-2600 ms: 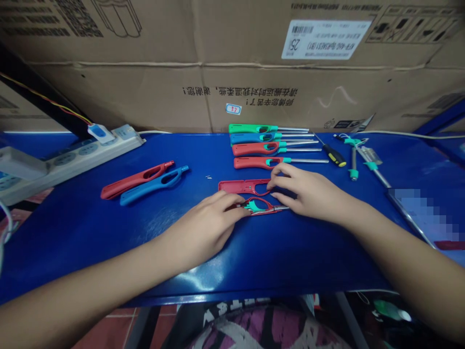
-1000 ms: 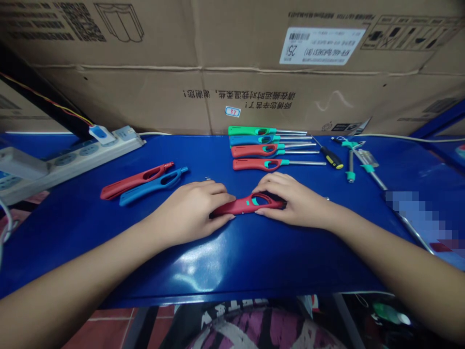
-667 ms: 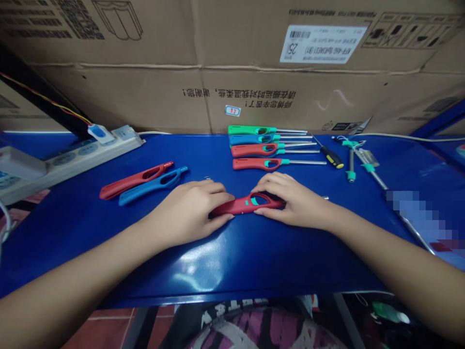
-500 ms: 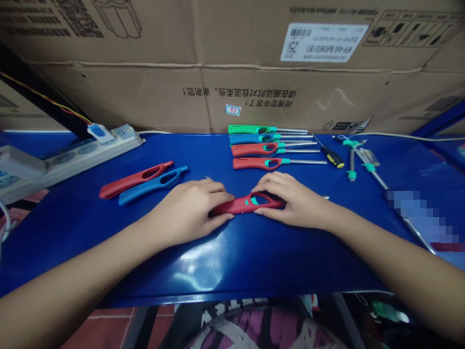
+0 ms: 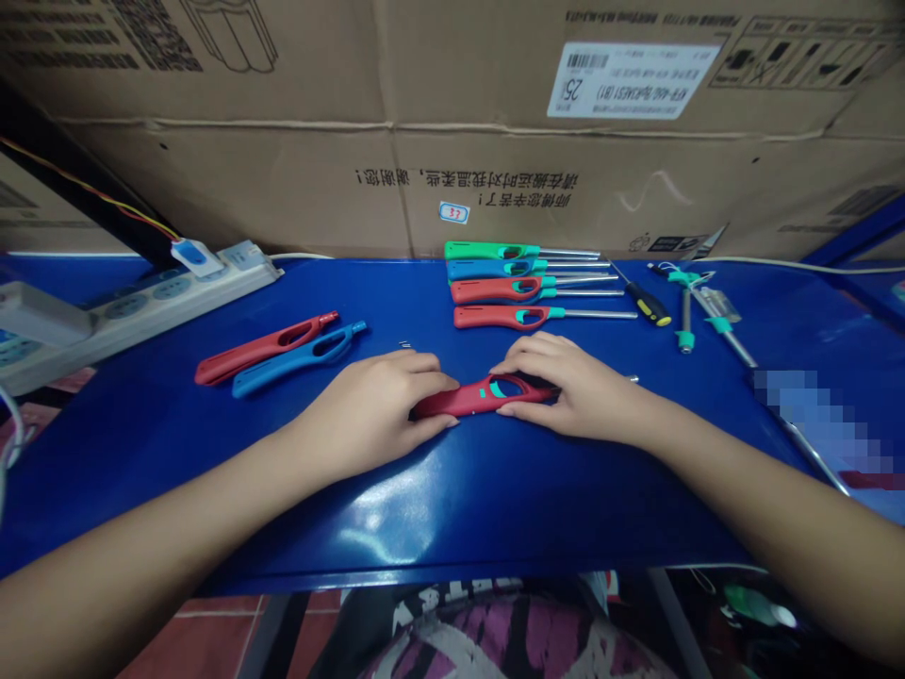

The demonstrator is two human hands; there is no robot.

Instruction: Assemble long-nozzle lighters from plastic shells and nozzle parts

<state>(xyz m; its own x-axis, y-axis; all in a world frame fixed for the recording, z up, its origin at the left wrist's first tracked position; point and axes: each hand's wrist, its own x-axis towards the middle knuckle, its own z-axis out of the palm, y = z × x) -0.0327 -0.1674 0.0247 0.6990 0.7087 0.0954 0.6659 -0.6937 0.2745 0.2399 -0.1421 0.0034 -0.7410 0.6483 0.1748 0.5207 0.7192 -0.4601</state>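
A red long-necked lighter (image 5: 467, 399) with a turquoise trigger lies across the blue table in front of me. My left hand (image 5: 386, 405) grips its handle end between thumb and fingers. At the trigger-loop end, my right hand (image 5: 566, 387) pinches it, thumb on the near side and fingers on the far side. The right hand covers most of the metal tube; only its tip shows past the hand. Beyond my hands lie a green lighter (image 5: 487, 250), a blue lighter (image 5: 481, 270) and two red ones, including the nearest red lighter (image 5: 487, 317), tubes pointing right.
A red handle shell (image 5: 247, 354) and a blue handle shell (image 5: 283, 370) lie left. A screwdriver (image 5: 647, 304) and loose tube parts (image 5: 684, 316) are at the back right. A power strip (image 5: 170, 288) runs along the left; a cardboard box (image 5: 297, 189) stands behind the table (image 5: 509, 509).
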